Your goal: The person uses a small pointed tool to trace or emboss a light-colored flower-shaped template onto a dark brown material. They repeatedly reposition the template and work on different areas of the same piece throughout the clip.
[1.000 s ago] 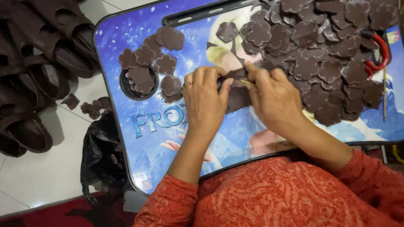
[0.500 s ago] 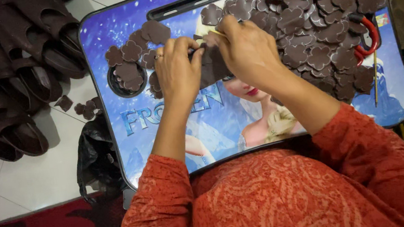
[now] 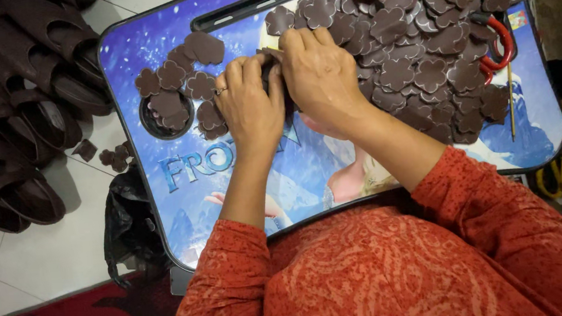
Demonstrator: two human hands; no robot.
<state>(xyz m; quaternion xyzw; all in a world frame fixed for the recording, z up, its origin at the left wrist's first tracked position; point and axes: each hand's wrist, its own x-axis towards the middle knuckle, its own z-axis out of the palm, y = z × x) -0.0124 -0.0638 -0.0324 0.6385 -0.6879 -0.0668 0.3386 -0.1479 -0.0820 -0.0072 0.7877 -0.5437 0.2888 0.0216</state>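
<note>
At the middle of the lap tray: both hands meet over one dark brown piece (image 3: 272,76), pressed together thumb to thumb.
Left hand: the left hand (image 3: 250,106) has its fingers curled down onto the piece, a ring on one finger; closed around the near edge.
Right hand: the right hand (image 3: 319,72) arches over the far side, fingers bent and gripping; most of the piece is hidden beneath both palms.
Piece in hand: only a dark sliver shows between the thumbs, so I cannot tell its outline or whether it is one layer or two.
Risk, grip: with both hands squeezing so tight, the thin piece could, I judge, crease or tear at a lobe.
Risk, heap: the right wrist lies just beside the big heap of flower cut-outs (image 3: 420,34); a sideways sweep might push some off the tabletop (image 3: 167,45).
Risk, scissors: red-handled scissors (image 3: 500,44) lie half buried at the heap's right edge, where a reaching hand could catch them unseen.
Cut-outs: flat, matte, chocolate brown, scalloped like small flowers, probably foam or rubbery sheet.
Small group: a few sorted flowers (image 3: 184,78) lie to the left, some dropped into the round cup hole (image 3: 167,114).
Tabletop: glossy blue printed plastic with a dark raised rim.
Floor: pale tiles carry rows of brown sandal straps (image 3: 8,102), smooth and curved, beside a black bag (image 3: 129,221).
</note>
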